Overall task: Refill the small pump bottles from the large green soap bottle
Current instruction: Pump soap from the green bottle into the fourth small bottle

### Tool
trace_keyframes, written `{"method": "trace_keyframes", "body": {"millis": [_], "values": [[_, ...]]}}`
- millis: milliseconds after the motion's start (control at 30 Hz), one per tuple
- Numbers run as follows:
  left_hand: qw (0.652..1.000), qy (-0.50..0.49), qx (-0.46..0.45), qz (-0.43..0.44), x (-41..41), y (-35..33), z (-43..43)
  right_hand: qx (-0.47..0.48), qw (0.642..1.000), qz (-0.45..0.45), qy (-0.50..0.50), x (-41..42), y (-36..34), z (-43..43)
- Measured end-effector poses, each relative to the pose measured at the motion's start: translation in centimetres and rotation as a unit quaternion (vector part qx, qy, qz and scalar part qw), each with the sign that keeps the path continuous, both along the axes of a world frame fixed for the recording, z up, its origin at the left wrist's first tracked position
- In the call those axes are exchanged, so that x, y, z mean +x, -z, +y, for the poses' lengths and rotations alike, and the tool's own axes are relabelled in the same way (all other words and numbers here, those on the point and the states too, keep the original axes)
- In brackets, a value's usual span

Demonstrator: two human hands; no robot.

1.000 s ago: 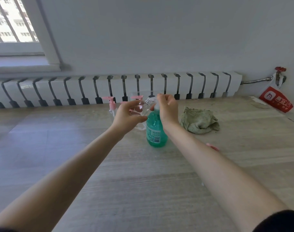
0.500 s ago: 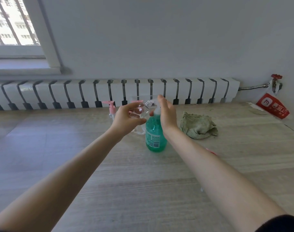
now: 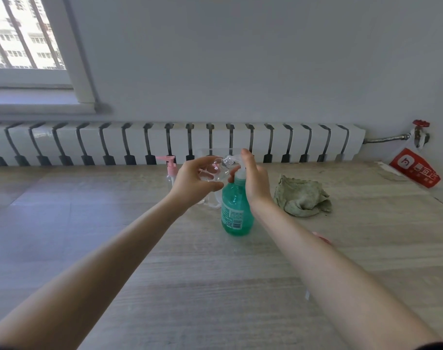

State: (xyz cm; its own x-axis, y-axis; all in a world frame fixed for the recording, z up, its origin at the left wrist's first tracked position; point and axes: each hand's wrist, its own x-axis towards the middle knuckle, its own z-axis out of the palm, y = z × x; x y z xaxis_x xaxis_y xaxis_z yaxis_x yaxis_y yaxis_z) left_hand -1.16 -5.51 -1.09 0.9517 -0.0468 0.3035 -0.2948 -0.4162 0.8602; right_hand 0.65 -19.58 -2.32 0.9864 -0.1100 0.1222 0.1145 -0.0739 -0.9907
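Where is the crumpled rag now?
Head view: the crumpled grey-green cloth rag lies on the wooden surface, just right of the large green soap bottle.

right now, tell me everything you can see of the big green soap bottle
The green soap bottle is translucent teal plastic, rounded, with a label and barcode and a pale pump on top. It stands upright on the wooden table. The right hand grips its pump; the left hand holds a small clear bottle at its nozzle.

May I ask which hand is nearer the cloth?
Right. The right hand, on the green bottle, is left of the cloth; the left hand, gripping a clear bottle, is farther left.
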Motion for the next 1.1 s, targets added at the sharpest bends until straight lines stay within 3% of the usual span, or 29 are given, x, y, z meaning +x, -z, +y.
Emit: {"method": "trace_keyframes", "body": {"millis": [333, 767, 1100], "values": [[1.0, 0.008, -0.018, -0.016, -0.1, 1.0, -0.3, 0.009, 0.999, -0.021, 0.042, 0.6, 0.4, 0.4], [1.0, -0.001, -0.019, -0.008, -0.5, 1.4, -0.4, -0.012, 0.999, -0.028, 0.018, 0.1, 0.2, 0.4], [1.0, -0.011, -0.028, -0.009, -0.8, 0.5, -0.5, -0.098, 0.995, -0.012, 0.035, -1.8, -1.0, 0.3]]}}
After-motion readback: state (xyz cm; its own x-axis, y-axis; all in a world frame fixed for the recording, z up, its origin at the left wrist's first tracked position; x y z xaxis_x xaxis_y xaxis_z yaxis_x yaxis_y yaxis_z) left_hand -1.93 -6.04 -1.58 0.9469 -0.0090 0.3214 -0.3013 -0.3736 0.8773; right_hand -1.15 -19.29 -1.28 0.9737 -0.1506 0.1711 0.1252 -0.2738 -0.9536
